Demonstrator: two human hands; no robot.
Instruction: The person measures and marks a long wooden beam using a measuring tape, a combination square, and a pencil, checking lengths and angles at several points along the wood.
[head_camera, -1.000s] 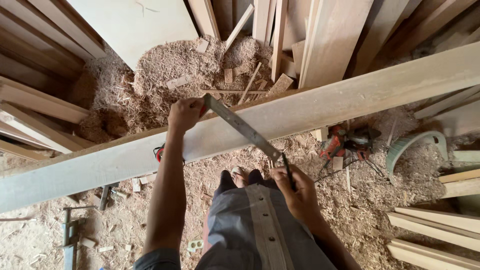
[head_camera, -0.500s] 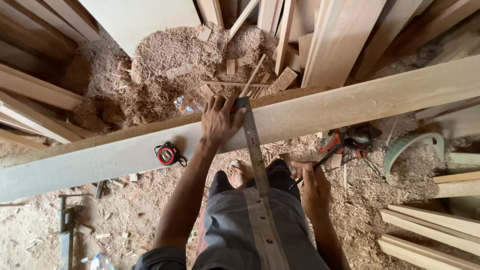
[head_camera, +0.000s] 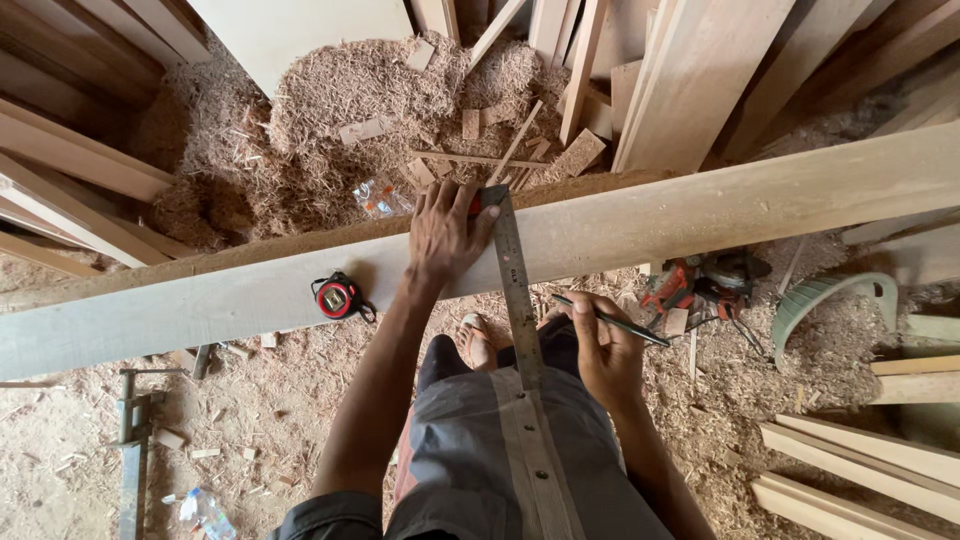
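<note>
Here we press our left hand (head_camera: 443, 232) flat on the metal square (head_camera: 515, 290), which crosses the long plank (head_camera: 700, 212) toward twelve o'clock. At four o'clock from it, our right hand (head_camera: 603, 352) grips a pencil (head_camera: 612, 320). A red tape measure (head_camera: 335, 297) sits on the plank at nine o'clock.

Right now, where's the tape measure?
In the head view, the red-and-black tape measure sits on the long plank, left of the left hand that presses the metal square down.
</note>
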